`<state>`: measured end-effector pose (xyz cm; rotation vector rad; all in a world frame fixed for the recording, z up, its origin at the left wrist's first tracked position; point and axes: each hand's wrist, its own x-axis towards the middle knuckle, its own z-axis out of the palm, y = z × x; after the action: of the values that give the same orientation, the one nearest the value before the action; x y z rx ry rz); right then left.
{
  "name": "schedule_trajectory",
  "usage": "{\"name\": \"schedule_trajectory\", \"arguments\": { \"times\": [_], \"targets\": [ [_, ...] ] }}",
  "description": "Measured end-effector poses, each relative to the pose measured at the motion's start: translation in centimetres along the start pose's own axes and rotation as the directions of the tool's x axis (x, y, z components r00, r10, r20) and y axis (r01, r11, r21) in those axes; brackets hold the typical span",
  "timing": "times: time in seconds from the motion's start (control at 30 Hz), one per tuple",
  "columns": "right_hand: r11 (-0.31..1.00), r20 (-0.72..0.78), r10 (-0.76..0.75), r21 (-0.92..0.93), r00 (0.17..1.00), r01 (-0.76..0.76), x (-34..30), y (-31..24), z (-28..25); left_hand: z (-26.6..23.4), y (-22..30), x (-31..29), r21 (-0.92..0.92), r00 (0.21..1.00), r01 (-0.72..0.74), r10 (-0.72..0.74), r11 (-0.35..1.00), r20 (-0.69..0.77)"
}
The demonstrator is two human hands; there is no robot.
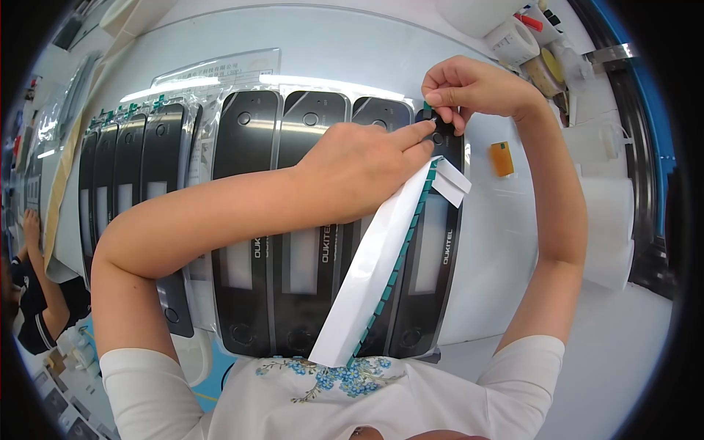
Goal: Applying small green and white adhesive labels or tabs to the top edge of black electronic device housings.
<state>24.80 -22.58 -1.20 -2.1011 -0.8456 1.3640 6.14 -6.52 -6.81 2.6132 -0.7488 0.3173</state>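
A row of long black phone-like panels (244, 293), each with clear windows and round marks, lies before me. My left hand (367, 165) is closed over the upper part of a white backing strip (367, 286) edged with small green tabs (396, 268). Its extended fingers reach the top of the rightmost panel (422, 323). There my right hand (469, 89) pinches a small green tab (427, 108) between thumb and fingertips, close to the left fingertips. The strip slants down across the panels toward my shirt, and its upper end folds over to the right.
More black panels (128, 147) with green tabs at their tops overlap on the left. An orange-yellow piece (501, 159) lies right of the row. Rolls (512, 40) and jars stand at the far right. Another person's arm (45, 271) shows at the left edge.
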Motion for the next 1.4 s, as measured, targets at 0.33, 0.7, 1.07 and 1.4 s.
{"name": "schedule_trajectory", "arguments": {
  "times": [0.33, 0.7, 1.07, 1.4],
  "targets": [
    [1.000, -0.040, 0.003, -0.028, 0.999, -0.005, -0.3, -0.3, 0.6, -0.4, 0.3, 0.3, 0.010, 0.999, 0.025, -0.025, 1.000, 0.043],
    [0.923, -0.243, -0.187, 0.288, 0.952, 0.255, -4.2, -2.9, 5.1, -5.5, 1.2, -2.2, -0.675, 0.833, 0.502, -0.513, 0.540, 0.209],
    [0.948, -0.241, -0.234, 0.158, 0.942, 0.276, -3.6, -4.4, 6.0, -4.5, -0.1, -3.8, -0.795, 0.831, 0.452, -0.515, 0.405, 0.210],
    [0.944, -0.211, -0.329, -0.073, 0.920, 0.321, -0.2, -3.5, 3.7, -3.5, -2.4, -4.8, -0.090, 0.986, 0.125, -0.134, 0.988, -0.099]
  ]
}}
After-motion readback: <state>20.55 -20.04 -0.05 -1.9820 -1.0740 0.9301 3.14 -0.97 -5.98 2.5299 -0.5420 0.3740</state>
